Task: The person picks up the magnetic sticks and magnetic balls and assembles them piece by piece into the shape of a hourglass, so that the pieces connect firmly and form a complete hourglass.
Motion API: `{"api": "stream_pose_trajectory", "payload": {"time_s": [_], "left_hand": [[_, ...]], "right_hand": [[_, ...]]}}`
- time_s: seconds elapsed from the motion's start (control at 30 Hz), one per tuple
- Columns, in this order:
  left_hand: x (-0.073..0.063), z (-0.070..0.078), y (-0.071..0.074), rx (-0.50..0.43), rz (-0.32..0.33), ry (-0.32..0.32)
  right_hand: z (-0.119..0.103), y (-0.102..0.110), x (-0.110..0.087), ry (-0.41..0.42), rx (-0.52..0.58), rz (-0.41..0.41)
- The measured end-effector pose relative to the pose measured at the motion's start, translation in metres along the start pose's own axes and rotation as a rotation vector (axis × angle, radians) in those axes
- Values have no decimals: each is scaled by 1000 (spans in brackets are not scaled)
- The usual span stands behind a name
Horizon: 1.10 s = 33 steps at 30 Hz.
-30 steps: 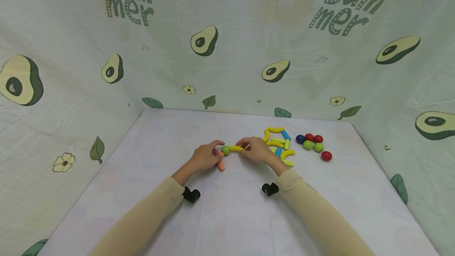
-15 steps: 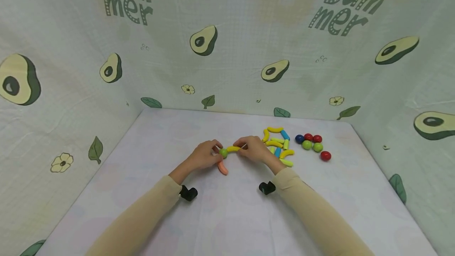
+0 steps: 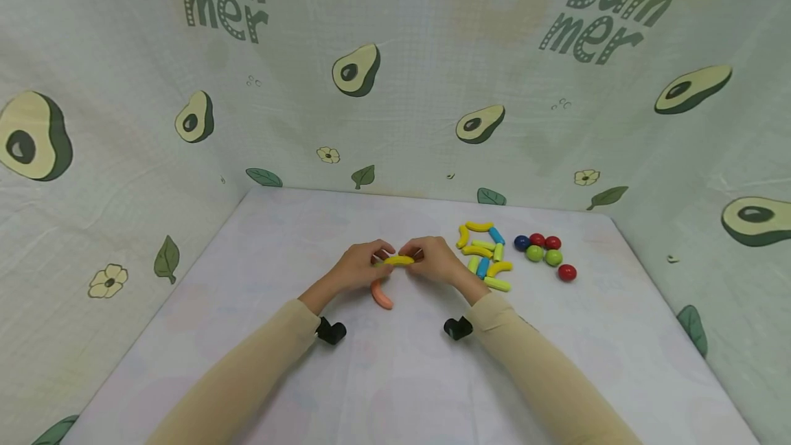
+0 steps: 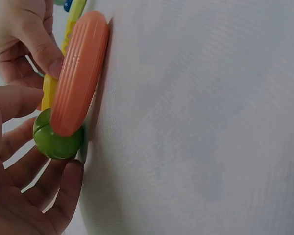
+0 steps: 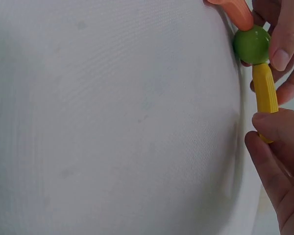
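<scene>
My left hand (image 3: 355,266) holds a green toy ball (image 4: 59,139), mostly hidden by the fingers in the head view. From the ball a curved orange toy rod (image 3: 381,295) reaches toward the near side, its ribbed surface clear in the left wrist view. A curved yellow toy rod (image 5: 265,90) meets the ball at one end. Between thumb and fingers, my right hand (image 3: 434,259) pinches the yellow rod's other end. The two hands face each other low over the table.
Right of my right hand lies an arrangement of yellow, lime and blue rods (image 3: 484,267). Farther right are red (image 3: 566,272), green (image 3: 553,257) and dark blue balls (image 3: 522,243). Patterned cloth (image 3: 414,170) walls the table (image 3: 296,225) at the back and sides.
My right hand has shifted left with the yellow rod, closing in on the left hand. The orange rod has swung slightly left and nearer me. The green ball is now largely covered in the head view.
</scene>
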<state>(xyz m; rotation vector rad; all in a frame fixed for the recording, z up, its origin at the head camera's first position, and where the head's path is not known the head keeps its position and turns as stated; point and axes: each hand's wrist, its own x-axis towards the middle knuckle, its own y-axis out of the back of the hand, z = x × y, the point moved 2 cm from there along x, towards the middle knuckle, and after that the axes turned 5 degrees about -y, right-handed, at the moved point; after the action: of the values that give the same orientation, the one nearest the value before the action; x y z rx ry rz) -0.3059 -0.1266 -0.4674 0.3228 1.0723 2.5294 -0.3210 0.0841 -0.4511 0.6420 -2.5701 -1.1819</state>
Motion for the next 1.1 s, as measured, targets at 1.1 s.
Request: {"api": "stream_pose_trajectory", "payload": {"time_s": [1.1], "left_hand": [[-1, 1, 0, 97, -3, 74]], "right_hand": [[12, 40, -35, -33, -21, 49]]}}
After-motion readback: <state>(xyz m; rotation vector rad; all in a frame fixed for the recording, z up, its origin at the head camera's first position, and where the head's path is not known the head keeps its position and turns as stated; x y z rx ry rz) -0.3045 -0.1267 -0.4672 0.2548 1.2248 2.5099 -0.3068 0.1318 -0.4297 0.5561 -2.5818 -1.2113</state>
